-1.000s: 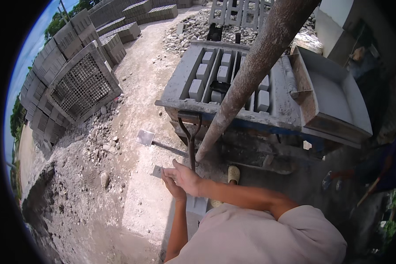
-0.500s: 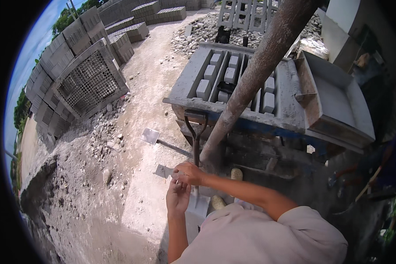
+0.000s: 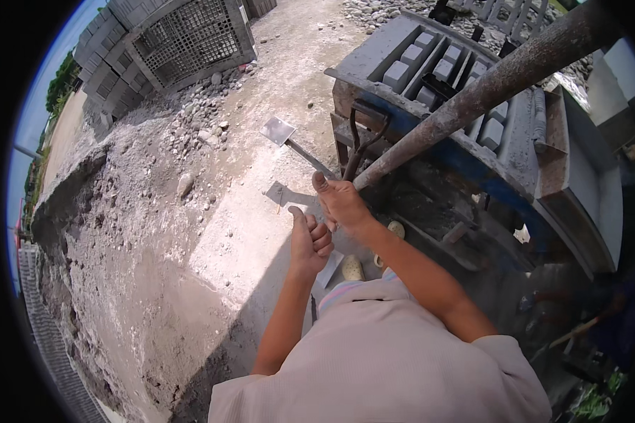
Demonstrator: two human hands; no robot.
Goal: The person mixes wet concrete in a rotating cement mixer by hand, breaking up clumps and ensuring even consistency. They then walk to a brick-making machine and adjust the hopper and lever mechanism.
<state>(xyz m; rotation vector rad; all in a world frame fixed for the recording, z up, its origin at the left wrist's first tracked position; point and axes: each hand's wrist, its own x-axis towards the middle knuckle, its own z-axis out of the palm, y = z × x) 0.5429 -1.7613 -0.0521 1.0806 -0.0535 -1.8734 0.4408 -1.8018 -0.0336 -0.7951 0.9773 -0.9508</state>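
Note:
Both of my hands are in front of my torso with thumbs raised. My left hand (image 3: 310, 241) is closed in a fist, its curled fingers showing nothing between them. Just above and to the right, my right hand (image 3: 343, 204) is also closed, its lower fingers partly hidden, with no object visible in it. Behind the right hand stands a shovel (image 3: 358, 144) with a dark, worn grip; its shaft passes out of sight there. A flat, square-bladed tool (image 3: 278, 131) lies on the pale ground to the left, its handle leading toward the shovel.
A thick rusty pole (image 3: 473, 99) slants across a block-making machine (image 3: 374, 53) with grey blocks (image 3: 396, 73) in its slots. A metal tray (image 3: 591, 166) adjoins it. Stacked blocks (image 3: 109, 53), a mesh screen (image 3: 190, 42) and a rubble bank (image 3: 99, 211) lie left. My shoes (image 3: 352, 268) show below.
My hands have moved from being pressed together to closed fists with thumbs up, slightly higher and to the right. The view has tilted down and turned left.

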